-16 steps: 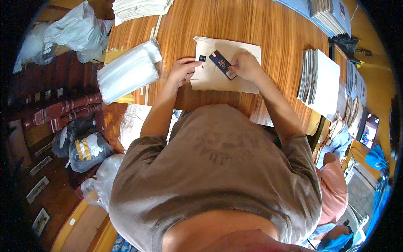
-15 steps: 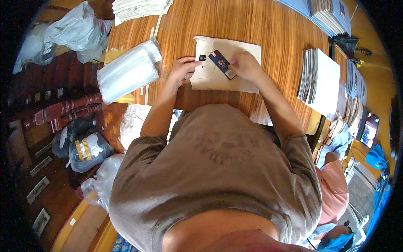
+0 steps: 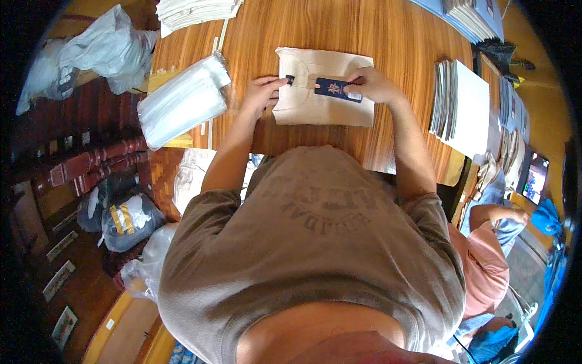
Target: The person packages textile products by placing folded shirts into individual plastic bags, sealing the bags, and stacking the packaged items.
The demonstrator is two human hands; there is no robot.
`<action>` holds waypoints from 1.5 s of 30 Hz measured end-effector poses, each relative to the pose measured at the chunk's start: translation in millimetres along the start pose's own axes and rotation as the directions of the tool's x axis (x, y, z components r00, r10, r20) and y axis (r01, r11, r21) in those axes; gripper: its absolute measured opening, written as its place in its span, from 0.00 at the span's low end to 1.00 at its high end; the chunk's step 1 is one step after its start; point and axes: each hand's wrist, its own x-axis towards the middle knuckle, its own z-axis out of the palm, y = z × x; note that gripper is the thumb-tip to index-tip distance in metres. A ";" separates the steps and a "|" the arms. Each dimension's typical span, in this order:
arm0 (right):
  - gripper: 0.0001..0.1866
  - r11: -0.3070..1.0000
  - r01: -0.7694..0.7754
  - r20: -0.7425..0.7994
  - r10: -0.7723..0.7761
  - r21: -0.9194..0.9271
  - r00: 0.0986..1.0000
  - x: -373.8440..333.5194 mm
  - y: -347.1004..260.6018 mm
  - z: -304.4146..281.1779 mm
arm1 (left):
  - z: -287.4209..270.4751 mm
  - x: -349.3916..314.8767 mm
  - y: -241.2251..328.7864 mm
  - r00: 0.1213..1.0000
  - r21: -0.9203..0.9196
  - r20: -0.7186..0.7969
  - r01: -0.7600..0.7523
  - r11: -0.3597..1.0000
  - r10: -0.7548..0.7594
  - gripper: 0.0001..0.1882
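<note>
Navy hang tag (image 3: 327, 87) lies crosswise over the right part of a folded beige garment (image 3: 303, 109), its long sides running left to right; the right hand (image 3: 365, 87) has its grip closed on the tag's right end, thumb on top; the left hand (image 3: 270, 92) has its grip closed on a small black label (image 3: 291, 80) by the garment's left edge; a thin cord (image 3: 305, 87) runs between label and tag; the garment rests on the wood-grain bench (image 3: 260, 36), between clear plastic sleeves (image 3: 182, 104) on the left and a white-topped stack (image 3: 465, 109) on the right.
</note>
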 end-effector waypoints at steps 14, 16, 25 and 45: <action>0.31 1.000 0.020 -0.659 -0.022 -0.011 0.751 -3.2 55.0 20.5 | 3.8 -105.8 -91.5 0.912 0.392 0.411 -0.197 0.899 0.020 0.15; 0.29 0.896 -0.012 -0.715 -0.346 -0.444 0.608 -16.7 47.0 19.7 | -22.3 -121.8 -68.8 0.949 0.565 0.266 -0.014 0.825 -0.166 0.16; 0.19 0.902 -0.243 -0.459 0.396 0.358 0.795 -141.2 50.1 90.6 | 29.1 -94.8 -75.6 0.949 0.576 0.263 -0.299 0.761 0.173 0.18; 0.13 0.970 0.140 -0.303 -0.076 0.197 0.950 19.8 -101.1 81.9 | -98.8 -126.8 22.2 0.391 0.873 -0.303 -0.252 0.417 0.869 0.18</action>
